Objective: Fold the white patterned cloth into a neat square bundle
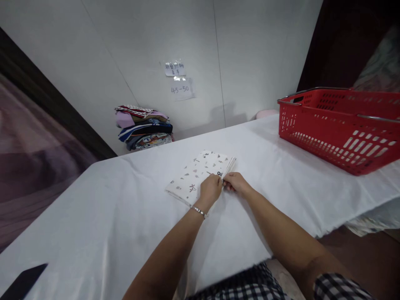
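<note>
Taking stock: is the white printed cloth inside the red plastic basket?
No, the white printed cloth lies on the white-draped table, outside the red basket.

Your left hand (210, 188) covers part of the patterned cloth (200, 166), and the tips of its fingers (216, 179) are hidden. The right edge cuts off the red basket (312, 129); the bottom edge crops a dark flat object (25, 283), its identity unclear.
</note>
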`<state>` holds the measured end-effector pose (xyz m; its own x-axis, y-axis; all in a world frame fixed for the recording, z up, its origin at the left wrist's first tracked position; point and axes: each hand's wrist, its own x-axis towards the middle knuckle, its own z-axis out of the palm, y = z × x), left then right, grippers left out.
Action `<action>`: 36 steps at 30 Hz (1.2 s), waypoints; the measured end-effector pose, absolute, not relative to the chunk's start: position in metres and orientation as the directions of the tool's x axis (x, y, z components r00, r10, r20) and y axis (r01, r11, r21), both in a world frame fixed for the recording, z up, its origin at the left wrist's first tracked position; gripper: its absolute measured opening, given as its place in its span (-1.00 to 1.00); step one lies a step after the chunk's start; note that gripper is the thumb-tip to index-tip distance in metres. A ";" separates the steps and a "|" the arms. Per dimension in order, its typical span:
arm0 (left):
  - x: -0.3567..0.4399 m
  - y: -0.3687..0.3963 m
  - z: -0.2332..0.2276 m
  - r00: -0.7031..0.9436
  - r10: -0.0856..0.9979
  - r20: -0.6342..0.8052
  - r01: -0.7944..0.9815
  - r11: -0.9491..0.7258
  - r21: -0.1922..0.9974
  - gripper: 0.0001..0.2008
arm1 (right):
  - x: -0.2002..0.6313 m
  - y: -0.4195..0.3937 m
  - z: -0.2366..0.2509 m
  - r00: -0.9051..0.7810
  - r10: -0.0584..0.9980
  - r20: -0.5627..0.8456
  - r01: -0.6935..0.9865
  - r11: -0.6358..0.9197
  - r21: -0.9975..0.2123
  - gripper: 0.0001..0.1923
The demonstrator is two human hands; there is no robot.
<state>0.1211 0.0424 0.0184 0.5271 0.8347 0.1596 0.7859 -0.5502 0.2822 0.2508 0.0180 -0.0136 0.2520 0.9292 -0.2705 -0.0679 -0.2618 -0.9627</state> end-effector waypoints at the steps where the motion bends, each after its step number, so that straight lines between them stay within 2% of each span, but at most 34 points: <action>1: 0.121 0.042 0.018 0.528 0.835 0.158 0.783 -0.550 0.290 -0.77 | 0.251 0.018 -0.013 0.249 0.929 -0.274 -0.066 -0.267 -0.962 -0.84; 5: 0.122 0.043 0.017 0.508 0.853 0.119 0.791 -0.516 0.327 -0.84 | 0.251 0.018 -0.012 0.254 0.926 -0.280 -0.070 -0.271 -0.960 -0.84; 9: 0.123 0.046 0.017 0.492 0.867 0.080 0.803 -0.487 0.344 -0.78 | 0.250 0.018 -0.010 0.269 0.925 -0.268 -0.108 -0.248 -0.963 -0.84; 16: 0.123 0.043 0.013 0.527 0.838 0.143 0.782 -0.544 0.305 -0.85 | 0.256 0.028 -0.011 0.324 0.899 -0.294 -0.198 -0.239 -0.951 -0.79; 21: 0.123 0.043 0.016 0.529 0.841 0.115 0.793 -0.537 0.286 -0.84 | 0.261 0.035 -0.012 0.348 0.886 -0.307 -0.227 -0.238 -0.944 -0.80; 26: 0.128 0.057 0.028 0.501 0.863 0.061 0.799 -0.489 0.351 -0.80 | 0.267 0.038 -0.014 0.335 0.890 -0.308 -0.257 -0.229 -0.939 -0.82; 31: 0.151 0.078 0.035 0.500 0.862 0.081 0.788 -0.492 0.370 -0.81 | 0.276 0.042 -0.014 0.336 0.890 -0.307 -0.286 -0.214 -0.934 -0.85; 36: 0.172 0.089 0.031 0.450 0.893 0.004 0.823 -0.416 0.387 -0.84 | 0.277 0.045 -0.017 0.335 0.898 -0.286 -0.276 -0.197 -0.941 -0.84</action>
<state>0.1721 0.0888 0.0305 0.4496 0.8932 0.0040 0.8229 -0.4159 0.3870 0.2773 0.0455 -0.0172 0.3355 0.8976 -0.2859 -0.2758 -0.1966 -0.9409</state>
